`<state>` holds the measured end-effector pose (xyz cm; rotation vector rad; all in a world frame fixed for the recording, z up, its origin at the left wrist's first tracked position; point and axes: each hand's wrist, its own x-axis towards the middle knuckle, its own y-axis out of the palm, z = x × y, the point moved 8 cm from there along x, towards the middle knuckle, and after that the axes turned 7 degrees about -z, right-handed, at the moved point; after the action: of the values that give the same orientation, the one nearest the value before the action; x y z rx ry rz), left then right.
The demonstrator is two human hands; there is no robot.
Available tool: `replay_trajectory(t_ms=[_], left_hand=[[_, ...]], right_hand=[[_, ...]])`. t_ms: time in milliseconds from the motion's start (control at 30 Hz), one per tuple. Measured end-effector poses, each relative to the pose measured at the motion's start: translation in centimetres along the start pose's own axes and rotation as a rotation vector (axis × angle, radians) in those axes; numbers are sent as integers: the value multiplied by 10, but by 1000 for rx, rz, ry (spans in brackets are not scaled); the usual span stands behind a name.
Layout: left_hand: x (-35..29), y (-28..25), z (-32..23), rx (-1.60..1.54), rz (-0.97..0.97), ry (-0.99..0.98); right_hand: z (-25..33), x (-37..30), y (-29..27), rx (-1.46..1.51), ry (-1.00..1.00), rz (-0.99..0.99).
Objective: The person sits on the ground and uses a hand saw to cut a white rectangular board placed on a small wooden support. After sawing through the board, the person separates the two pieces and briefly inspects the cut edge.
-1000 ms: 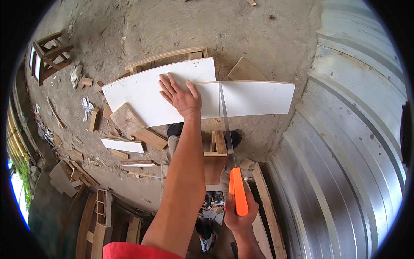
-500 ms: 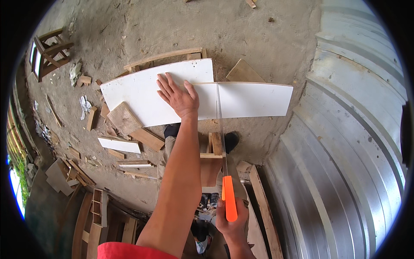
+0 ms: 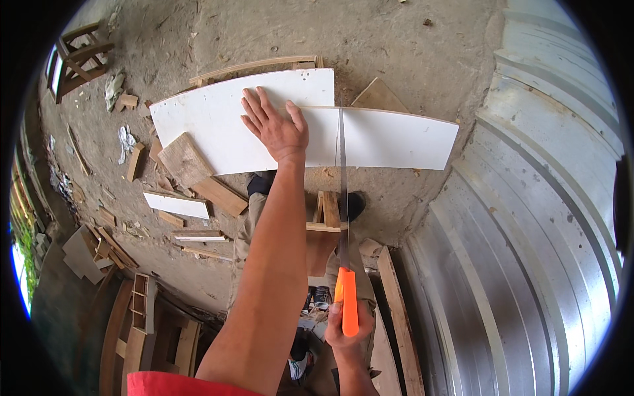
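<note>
My left hand (image 3: 277, 131) lies flat on a white board (image 3: 218, 125), fingers spread and pressing on its surface. My right hand (image 3: 347, 330) is wrapped round the orange handle of a hand saw (image 3: 349, 300). The long, thin blade runs away from me, its far part across the white board to the right of my left hand. A thin line shows on the board beside the blade. Right of the blade, the white panel (image 3: 399, 138) extends outward over the ground. A wooden stool (image 3: 327, 210) stands between my legs, close to the board's near edge.
Corrugated metal sheeting (image 3: 528, 218) rises along the right side. On the left, wood offcuts (image 3: 224, 195) and a white strip (image 3: 177, 204) litter the dirt ground. A small wooden frame (image 3: 79, 63) stands at the far left. Long planks (image 3: 399, 317) lie beside my right leg.
The view has shifted a little, so the board appears higher. The saw blade's angle differs slightly. My left hand stays flat on the board and my right hand keeps its grip.
</note>
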<state>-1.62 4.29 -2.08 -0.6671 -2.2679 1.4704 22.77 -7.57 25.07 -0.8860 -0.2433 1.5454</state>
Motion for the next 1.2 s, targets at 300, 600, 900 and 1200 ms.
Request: replay_trajectory(t_ms=[300, 600, 900, 1200], left_hand=[[-2, 0, 2, 19, -9, 7], [4, 2, -1, 5, -22, -1], [-3, 3, 1, 5, -16, -3], [-2, 4, -2, -5, -12, 17]], right_hand=[[-28, -16, -5, 55, -11, -32], [-20, -5, 3, 71, 5, -29], [-17, 57, 28, 76, 102, 0], [-11, 106, 48, 122, 100, -33]])
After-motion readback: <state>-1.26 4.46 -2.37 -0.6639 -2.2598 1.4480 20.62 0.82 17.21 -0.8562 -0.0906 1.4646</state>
